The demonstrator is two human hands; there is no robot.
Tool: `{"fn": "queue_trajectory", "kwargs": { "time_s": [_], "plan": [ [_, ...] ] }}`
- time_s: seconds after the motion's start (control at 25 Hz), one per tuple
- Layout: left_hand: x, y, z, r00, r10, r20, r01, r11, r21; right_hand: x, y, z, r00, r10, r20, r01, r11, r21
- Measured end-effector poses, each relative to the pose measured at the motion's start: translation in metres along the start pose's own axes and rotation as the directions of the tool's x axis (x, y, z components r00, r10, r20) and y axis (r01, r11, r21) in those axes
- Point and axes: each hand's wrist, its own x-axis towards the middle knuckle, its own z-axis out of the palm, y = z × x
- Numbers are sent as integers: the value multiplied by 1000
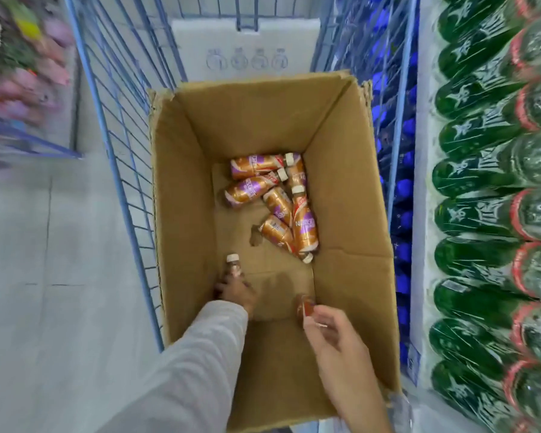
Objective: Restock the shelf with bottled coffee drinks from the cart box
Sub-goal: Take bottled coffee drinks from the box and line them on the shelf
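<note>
An open cardboard box (350, 189) stands in a blue wire cart (119, 151). Several coffee bottles (275, 204) with orange-purple labels and white caps lie loose on its floor at the far end. My left hand (235, 290), in a grey sleeve, is deep inside the box and grips one coffee bottle (232, 264) whose white cap points away from me. My right hand (334, 335) is higher, near the box's near right side, and pinches another bottle (305, 304) by its end; motion blurs that bottle.
Packs of green bottles (487, 214) wrapped in plastic fill the right side. Blue-capped bottles (403, 195) show behind the cart's right wall. A white box (244, 48) stands at the cart's far end. Blurred shelf goods (22, 73) are at the left, grey floor (44, 276) below.
</note>
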Motion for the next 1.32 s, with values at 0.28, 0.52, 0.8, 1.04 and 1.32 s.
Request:
{"fn": "queue_trajectory", "kwargs": {
  "time_s": [0.28, 0.52, 0.8, 1.04, 1.32],
  "plan": [
    [-33, 2, -9, 961, -197, 195, 274, 789, -550, 109, -48, 38, 997, -12, -75, 4, 994, -106],
    [-120, -5, -77, 986, 29, 164, 114, 596, -794, 209, -55, 91, 971, -62, -231, -63, 865, -498],
    [-138, -21, -108, 995, -26, 99, 99, 486, -868, 232, -33, 106, 969, -49, -241, -86, 850, -519],
    [-174, -31, -134, 981, 184, 66, -55, 582, -811, 140, -34, 73, 982, 53, -184, -36, 995, 93],
    [-262, -57, -197, 785, 612, 96, -323, 537, -779, -85, -61, 22, 966, -41, -254, 197, 751, 630]
  ]
}}
